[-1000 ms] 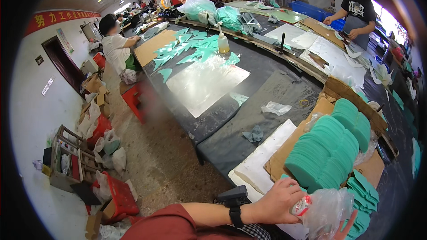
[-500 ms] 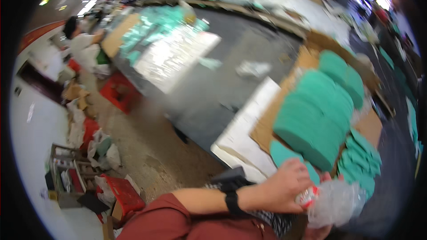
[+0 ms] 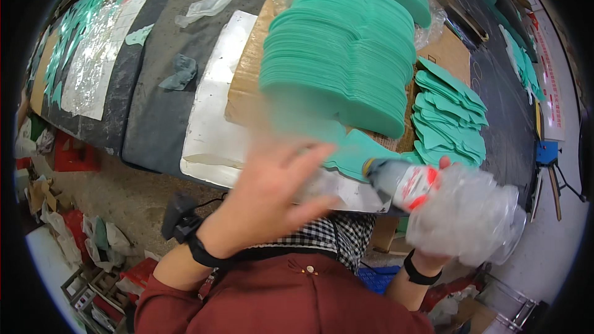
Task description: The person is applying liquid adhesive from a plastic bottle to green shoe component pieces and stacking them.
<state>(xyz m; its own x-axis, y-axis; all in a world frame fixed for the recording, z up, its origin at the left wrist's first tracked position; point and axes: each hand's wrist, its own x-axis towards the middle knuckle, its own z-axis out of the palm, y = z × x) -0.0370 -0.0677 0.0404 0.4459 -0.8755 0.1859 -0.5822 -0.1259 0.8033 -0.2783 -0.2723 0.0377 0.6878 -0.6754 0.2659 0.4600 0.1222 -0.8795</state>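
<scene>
My left hand [image 3: 272, 188] is raised over the table's near edge. Its fingers are spread with nothing in them, partly smeared by motion. On the right, my right hand [image 3: 433, 260] grips a bottle [image 3: 402, 180] with a red-and-white label and a yellowish cap end. A bunch of crumpled clear plastic [image 3: 461, 213] wraps its lower part and covers most of that hand; a fingertip shows above. Beyond the hands stand big stacks of thin green shaped sheets [image 3: 337, 49]. Loose green pieces [image 3: 359, 151] lie at their near side, behind the bottle.
The stacks rest on brown cardboard [image 3: 244, 96] over a white board [image 3: 213, 102]. Further green pieces [image 3: 448, 111] are heaped to the right. Plastic scraps [image 3: 207, 7] and a dark crumpled piece [image 3: 179, 73] lie on the dark table. A red crate [image 3: 74, 153] stands on the floor at left.
My left hand has come off the bottle and moved left, its fingers now spread. The view has swung right and down, so the stacks appear nearer the middle.
</scene>
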